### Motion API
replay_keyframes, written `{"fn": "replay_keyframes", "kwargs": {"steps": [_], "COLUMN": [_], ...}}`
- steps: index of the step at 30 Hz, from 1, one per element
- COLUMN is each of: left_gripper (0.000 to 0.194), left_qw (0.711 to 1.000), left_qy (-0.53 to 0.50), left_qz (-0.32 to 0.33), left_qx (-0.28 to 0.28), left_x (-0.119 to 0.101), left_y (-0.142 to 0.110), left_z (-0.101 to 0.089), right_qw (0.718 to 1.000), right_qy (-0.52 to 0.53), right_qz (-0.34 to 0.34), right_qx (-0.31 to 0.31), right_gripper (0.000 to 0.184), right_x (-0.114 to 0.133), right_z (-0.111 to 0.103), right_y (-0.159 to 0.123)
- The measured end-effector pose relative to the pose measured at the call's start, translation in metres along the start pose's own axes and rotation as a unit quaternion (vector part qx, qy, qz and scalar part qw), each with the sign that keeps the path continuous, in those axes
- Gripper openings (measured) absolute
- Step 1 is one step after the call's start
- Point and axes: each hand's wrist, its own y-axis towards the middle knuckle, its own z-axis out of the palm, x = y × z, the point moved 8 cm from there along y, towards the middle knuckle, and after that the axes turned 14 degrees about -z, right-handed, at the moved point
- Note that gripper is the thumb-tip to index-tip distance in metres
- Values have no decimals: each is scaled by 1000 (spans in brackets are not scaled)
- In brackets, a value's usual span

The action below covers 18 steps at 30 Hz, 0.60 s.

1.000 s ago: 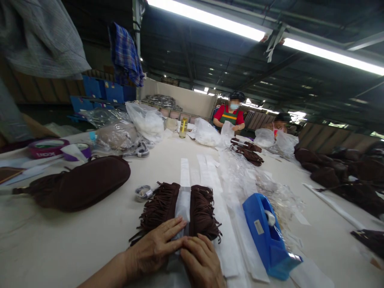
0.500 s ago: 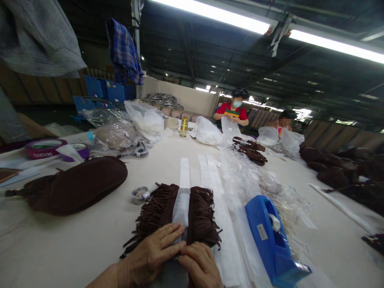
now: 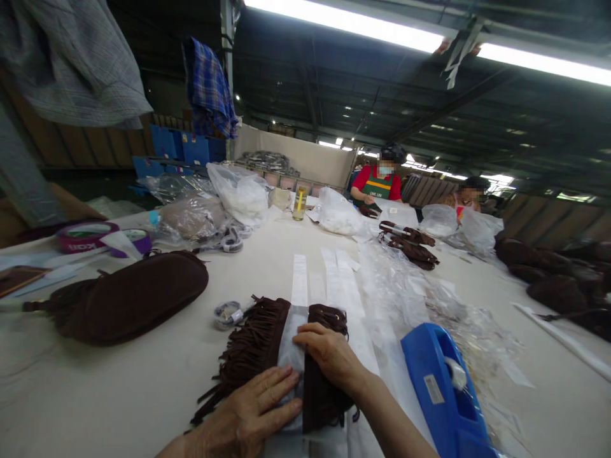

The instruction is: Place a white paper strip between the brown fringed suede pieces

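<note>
The left hand [image 3: 251,410] is lying flat, fingers slightly parted, over the nearer part of the strip [image 3: 289,343], which is running between the left fringe [image 3: 252,337] and right fringe [image 3: 319,404] on the bench [image 3: 138,388]. The right hand [image 3: 330,357] is arching over the right fringe, its fingertips meeting the strip; whether it is pinching anything, I cannot tell.

Both fringes are looking light, soft and floppy, their tassels probably prone to snagging; the thin strip is appearing smooth, perhaps slippery. The flat inner borders are offering the surest hold.

Left of the hands, open bench is stretching toward the bag [image 3: 143,299], with the coil [image 3: 228,315] sitting just beyond the left hand. Rightward, the dispenser [image 3: 439,413] is limiting room; beyond the hands, papers [image 3: 341,283] are lying flat.
</note>
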Motion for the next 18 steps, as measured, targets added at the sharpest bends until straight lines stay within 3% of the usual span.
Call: {"fn": "replay_keyframes", "kwargs": {"steps": [5, 10, 15, 18], "left_gripper": [57, 55, 42, 37], "left_qw": [999, 999, 999, 998], "left_qy": [-15, -29, -39, -53], "left_qz": [16, 8, -17, -26], "left_qx": [-44, -22, 15, 24], "left_x": [2, 2, -1, -2], "left_y": [-4, -3, 5, 7], "left_z": [5, 3, -9, -9], "right_qw": [1000, 999, 990, 976], "right_qy": [3, -9, -103, -128], "right_qz": [-19, -31, -98, -167], "right_qx": [10, -1, -17, -63], "right_gripper": [34, 29, 29, 29], "right_x": [0, 1, 45, 80], "right_z": [2, -2, -9, -2], "right_y": [4, 4, -9, -29]}}
